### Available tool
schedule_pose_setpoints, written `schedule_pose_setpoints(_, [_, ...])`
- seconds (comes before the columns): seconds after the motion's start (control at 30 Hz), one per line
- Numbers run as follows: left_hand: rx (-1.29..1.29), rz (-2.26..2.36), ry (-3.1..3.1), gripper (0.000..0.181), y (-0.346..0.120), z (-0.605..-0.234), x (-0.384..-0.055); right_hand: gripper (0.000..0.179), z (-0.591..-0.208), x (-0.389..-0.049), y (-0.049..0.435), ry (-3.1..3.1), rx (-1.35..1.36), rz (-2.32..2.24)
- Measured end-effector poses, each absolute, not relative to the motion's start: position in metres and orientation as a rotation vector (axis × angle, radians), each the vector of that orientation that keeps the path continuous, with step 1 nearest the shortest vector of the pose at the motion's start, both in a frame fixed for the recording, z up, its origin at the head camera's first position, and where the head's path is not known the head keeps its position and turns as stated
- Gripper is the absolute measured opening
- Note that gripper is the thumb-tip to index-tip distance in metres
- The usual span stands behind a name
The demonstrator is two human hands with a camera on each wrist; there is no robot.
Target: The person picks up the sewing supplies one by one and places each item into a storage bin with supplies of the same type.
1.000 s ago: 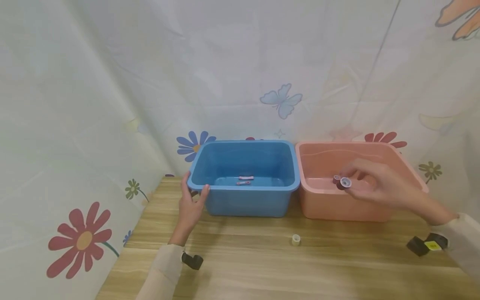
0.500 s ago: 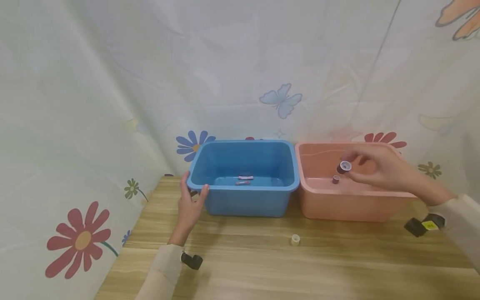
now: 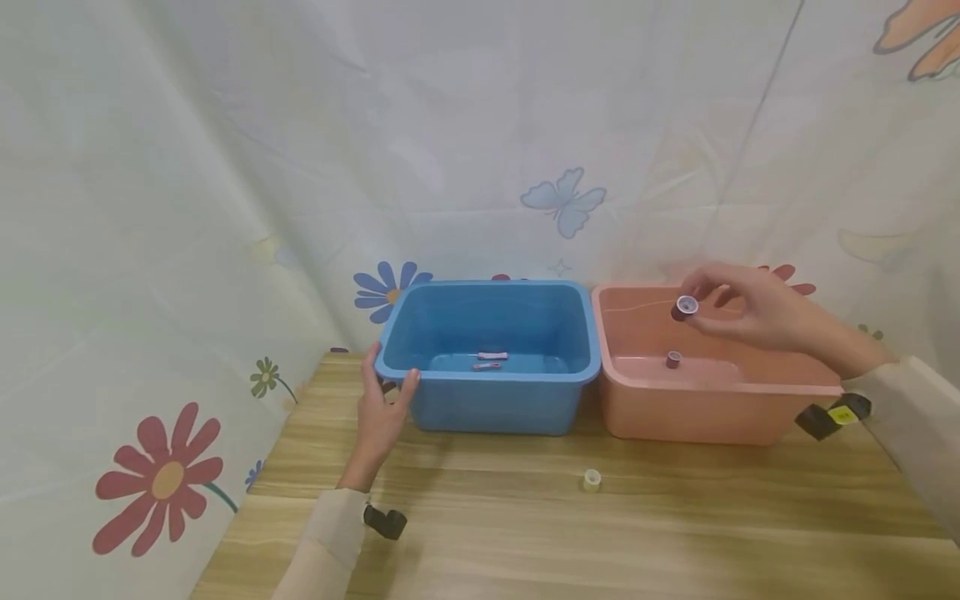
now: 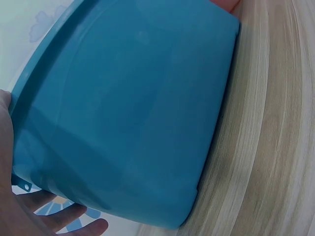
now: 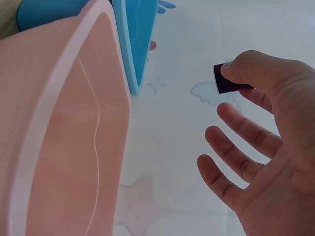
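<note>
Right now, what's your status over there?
Right hand: pinching dark cylinder above pink bin. Left hand: touching blue bin's rim. Nothing visibly in the way.

Both sleeves look cream from here, a black block at each cuff, the right one bearing a yellow patch.

A plain blue tub stands at the centre of the head view, a plain salmon-pink tub at right. The upper cylinder at right is dark purple with a pale rim, the lower cylinder purplish brown, the small ring at lower centre cream. Light-brown wood grain streaks the counter. The whitish backdrop bears a red flower with an orange centre at lower left and a pale blue butterfly at upper centre.
</note>
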State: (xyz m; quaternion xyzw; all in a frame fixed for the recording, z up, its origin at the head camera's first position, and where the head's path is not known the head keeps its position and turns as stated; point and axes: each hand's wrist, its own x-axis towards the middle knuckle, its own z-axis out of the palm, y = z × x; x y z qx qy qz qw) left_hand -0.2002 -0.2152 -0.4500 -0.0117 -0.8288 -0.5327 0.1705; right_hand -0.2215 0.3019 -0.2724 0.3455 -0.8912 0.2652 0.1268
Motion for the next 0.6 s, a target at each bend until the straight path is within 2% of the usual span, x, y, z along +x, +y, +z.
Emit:
schedule_pose_setpoints(0.17, [-0.042,-1.516,-2.35,0.083,-0.216,-0.45,-0.199,0.03,-0.271,-0.23,0.3,-2.63,0.957,0.844])
schedule_pose_setpoints(0.6, [-0.046,-1.512,-2.35,0.084,-0.216,-0.449,-0.2,0.028,-0.275,-0.249,0.302,-2.707,0.866,0.85])
